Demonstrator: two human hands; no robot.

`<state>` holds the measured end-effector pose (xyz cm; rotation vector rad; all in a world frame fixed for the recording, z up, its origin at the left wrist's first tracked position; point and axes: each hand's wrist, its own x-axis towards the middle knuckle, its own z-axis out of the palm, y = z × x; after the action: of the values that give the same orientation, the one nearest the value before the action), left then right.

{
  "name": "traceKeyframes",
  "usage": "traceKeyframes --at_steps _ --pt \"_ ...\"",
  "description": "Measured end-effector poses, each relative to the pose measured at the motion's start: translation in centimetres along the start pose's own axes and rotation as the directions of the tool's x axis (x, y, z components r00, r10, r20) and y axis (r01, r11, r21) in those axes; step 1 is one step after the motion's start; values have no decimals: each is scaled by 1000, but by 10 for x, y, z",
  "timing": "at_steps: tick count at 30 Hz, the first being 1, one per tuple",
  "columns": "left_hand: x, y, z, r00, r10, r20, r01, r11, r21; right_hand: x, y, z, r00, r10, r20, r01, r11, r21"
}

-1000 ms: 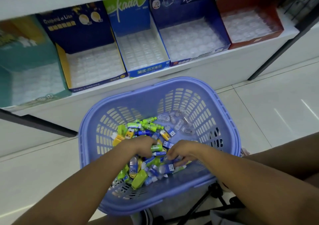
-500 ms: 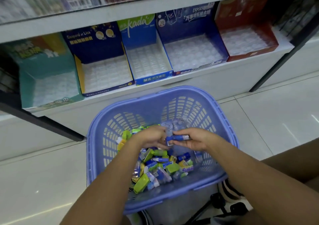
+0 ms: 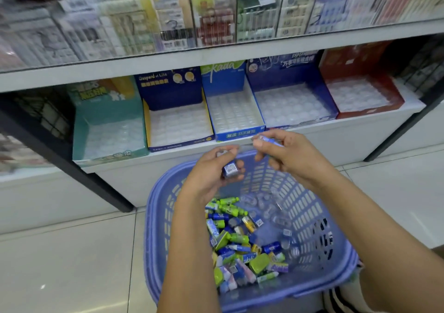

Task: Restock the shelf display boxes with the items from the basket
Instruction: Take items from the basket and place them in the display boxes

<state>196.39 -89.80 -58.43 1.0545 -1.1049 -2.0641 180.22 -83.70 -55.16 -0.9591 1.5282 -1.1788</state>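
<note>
Five boxes (image 3: 240, 135), one basket (image 3: 158, 228), two hands, the left hand (image 3: 211, 175) and right hand (image 3: 292, 160) each holding one item (image 3: 230, 169), plus loose items (image 3: 240, 247) beyond counting.

Shop: stocked shelf (image 3: 216, 55), display boxes (image 3: 236, 110).

I read "Gaspard et Lisa" on the dark blue display box (image 3: 168, 94), "kada" on the green-topped blue box (image 3: 224, 82) beside it, Chinese characters along its front lip, and a circled "30" plus "ERASER" on the wide blue box (image 3: 288, 77). The left hand (image 3: 209, 179) grips a small blue item (image 3: 230, 169) with a barcode sticker; print on the blue-and-white item (image 3: 269, 141) the right hand (image 3: 290, 160) pinches is too blurred for me.
</note>
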Motion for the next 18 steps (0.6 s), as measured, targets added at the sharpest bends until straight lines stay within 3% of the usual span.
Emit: traceKeyframes --at_steps 4,8,10,15,18 --pt "-3 16 -8 988 82 -132 -92 993 -70 22 -14 13 998 21 60 -24 998 57" --pt "1 27 -23 969 125 -214 -185 938 -292 57 -32 29 986 -151 -67 131 962 -238" --pt "4 31 -33 960 134 -247 -217 910 -354 77 -42 38 963 -260 -65 232 931 -282" --pt "13 32 -50 930 128 -344 -275 864 -421 141 -62 70 888 -457 37 385 698 -604" --pt "18 29 -60 895 135 -426 -309 876 -371 176 -64 85 893 -436 109 365 563 -742"
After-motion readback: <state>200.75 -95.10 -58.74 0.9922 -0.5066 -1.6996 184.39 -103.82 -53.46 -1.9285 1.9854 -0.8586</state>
